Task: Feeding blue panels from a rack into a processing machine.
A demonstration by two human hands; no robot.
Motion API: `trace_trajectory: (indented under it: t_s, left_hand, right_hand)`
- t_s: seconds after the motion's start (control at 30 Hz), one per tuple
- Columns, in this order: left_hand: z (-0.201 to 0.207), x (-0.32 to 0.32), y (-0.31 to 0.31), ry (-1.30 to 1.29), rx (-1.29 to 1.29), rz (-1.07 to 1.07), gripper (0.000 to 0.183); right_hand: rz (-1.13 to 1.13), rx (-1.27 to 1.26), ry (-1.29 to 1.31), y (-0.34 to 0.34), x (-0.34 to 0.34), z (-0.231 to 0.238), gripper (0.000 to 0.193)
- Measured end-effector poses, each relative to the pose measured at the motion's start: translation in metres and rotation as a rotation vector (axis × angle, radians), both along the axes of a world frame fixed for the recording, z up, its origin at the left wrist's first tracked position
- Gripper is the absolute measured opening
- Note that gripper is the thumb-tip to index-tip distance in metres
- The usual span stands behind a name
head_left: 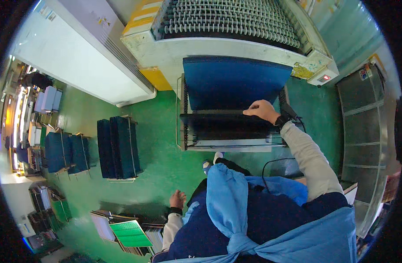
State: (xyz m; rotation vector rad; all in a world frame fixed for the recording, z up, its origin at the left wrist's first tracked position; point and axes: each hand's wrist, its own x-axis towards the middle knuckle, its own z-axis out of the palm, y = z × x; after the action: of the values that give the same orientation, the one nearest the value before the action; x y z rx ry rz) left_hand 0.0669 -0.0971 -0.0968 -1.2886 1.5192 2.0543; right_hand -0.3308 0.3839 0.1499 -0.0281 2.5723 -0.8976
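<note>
The right grip [263,110] hides a low patch of the blue panels [238,83]; its contact with the dark front panel [223,126] is indistinct. The top edge crops the roller conveyor [231,19].

the panels [238,83] look smooth and matt; their rack [183,136] looks like metal. the floor [161,164] has a glossy coating. the apron [227,195] is soft, creased cloth, the sleeve [309,160] matt cloth. the rollers [227,30] look like plastic, the cabinet [84,59] smooth and painted.
</note>
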Motion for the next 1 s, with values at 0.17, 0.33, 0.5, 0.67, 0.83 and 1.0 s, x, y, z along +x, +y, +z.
trace_trajectory:
  t_s: [0.17, 0.33, 0.5, 0.67, 0.83, 1.0]
  left_hand:
    - [0.036, -0.063, 0.009, -0.088, 0.134, 0.077, 0.029]
    - [0.051, -0.09, 0.009, -0.065, 0.084, 0.067, 0.026]
    - [0.049, -0.075, -0.003, 0.013, 0.11, 0.066, 0.024]
    - [0.052, -0.042, 0.01, -0.101, 0.003, 0.229, 0.024]
    - [0.038, -0.025, 0.024, -0.098, 0.085, 0.302, 0.026]
    - [0.039, -0.049, 0.047, -0.044, 0.088, 0.285, 0.028]
  right_hand:
    - [-0.104, 0.147, 0.217, -0.005, -0.001, 0.006, 0.05]
    - [-0.252, 0.197, 0.339, -0.015, -0.02, 0.015, 0.058]
    - [-0.094, 0.264, 0.386, -0.013, -0.038, 0.014, 0.046]
    - [0.222, 0.154, 0.407, 0.009, -0.055, -0.012, 0.033]
    - [0.381, 0.184, 0.58, -0.003, -0.053, -0.006, 0.018]
    - [0.325, 0.157, 0.733, -0.021, -0.047, 0.072, 0.021]
